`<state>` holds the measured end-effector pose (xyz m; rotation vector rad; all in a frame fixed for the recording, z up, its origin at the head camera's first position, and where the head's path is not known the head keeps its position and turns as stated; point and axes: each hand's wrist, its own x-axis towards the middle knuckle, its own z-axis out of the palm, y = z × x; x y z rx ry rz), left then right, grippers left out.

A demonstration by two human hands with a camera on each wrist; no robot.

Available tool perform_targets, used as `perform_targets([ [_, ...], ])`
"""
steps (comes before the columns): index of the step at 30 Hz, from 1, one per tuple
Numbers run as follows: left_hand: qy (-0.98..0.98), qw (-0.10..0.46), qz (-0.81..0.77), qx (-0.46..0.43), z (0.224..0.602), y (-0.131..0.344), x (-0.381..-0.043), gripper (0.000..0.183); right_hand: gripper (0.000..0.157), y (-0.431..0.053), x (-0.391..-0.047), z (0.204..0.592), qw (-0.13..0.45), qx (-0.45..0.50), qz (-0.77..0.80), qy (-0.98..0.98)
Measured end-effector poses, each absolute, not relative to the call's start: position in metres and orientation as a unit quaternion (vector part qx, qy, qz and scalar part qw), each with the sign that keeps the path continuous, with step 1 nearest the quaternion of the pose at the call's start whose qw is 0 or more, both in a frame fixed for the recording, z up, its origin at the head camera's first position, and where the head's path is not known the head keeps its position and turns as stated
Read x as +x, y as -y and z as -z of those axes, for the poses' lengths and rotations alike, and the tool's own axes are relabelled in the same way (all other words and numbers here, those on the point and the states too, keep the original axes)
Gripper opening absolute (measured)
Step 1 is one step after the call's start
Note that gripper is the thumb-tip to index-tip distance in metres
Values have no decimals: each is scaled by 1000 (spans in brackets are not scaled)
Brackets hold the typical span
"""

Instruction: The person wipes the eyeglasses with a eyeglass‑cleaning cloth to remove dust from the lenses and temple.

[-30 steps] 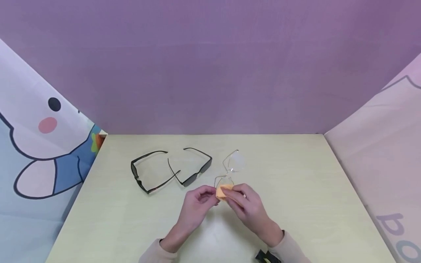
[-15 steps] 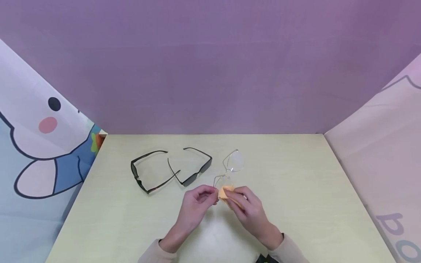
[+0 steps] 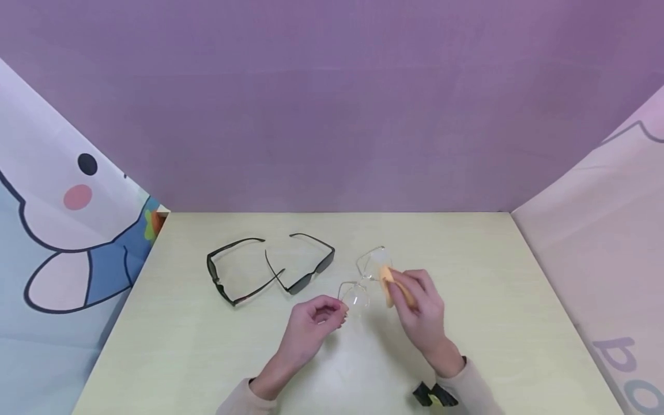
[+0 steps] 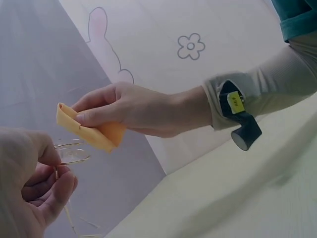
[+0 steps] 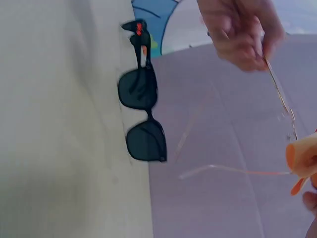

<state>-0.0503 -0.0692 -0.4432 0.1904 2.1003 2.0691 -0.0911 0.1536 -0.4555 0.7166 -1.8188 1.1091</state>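
Note:
My left hand (image 3: 310,324) pinches one end of a pair of thin gold-rimmed eyeglasses (image 3: 355,297) between thumb and fingers. The glasses have clear round lenses, and their temples point away to the left in the head view. A folded orange cleaning cloth (image 3: 386,283) is gripped in my right hand (image 3: 422,314), beside the bridge and the far lens, partly overlapping that lens. In the left wrist view the cloth (image 4: 96,133) appears as a folded pad between thumb and fingers. The right wrist view shows only part of the cloth at its right edge.
To the left on the table lie two pairs of dark sunglasses, a black-framed pair (image 3: 210,267) and another pair (image 3: 301,283), their temples crossing. A purple backdrop (image 3: 332,115) rises behind the table, with patterned cloth at both sides. A black strapped device (image 3: 434,395) sits at my right wrist.
My right hand has moved the cloth right and away from the near lens, over to the far lens. The eyeglasses have tilted slightly, while the left hand keeps its grip in nearly the same place.

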Motion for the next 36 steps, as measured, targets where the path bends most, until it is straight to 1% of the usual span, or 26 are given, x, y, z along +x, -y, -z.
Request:
perform_targets([
  [3,-726,91,-675,95,444,71,-48,12,37,-159,-96,452,432,258,-432,749],
  [6,-739,87,-657,116,446,73,-49,9,37,-159,-98,451,436,253,-422,754],
  [12,-739,69,-658,131,448,76,-51,8,30,-145,-93,455,433,346,-378,741],
  [14,-734,70,-662,133,448,76,-52,9,30,-144,-93,455,433,354,-375,739],
  [20,-731,79,-665,131,448,76,-50,10,34,-153,-101,450,431,265,-400,764],
  [22,-730,80,-666,130,448,77,-49,10,35,-154,-101,449,430,249,-403,769],
  [24,-730,78,-666,131,448,76,-48,9,34,-153,-99,450,429,262,-401,766],
  [30,-732,68,-663,141,448,75,-50,9,29,-143,-92,455,422,356,-386,739],
  [32,-733,66,-662,141,447,75,-50,9,30,-145,-93,454,424,344,-387,743],
  [36,-736,64,-660,136,447,75,-50,8,32,-152,-99,450,419,280,-402,764],
])
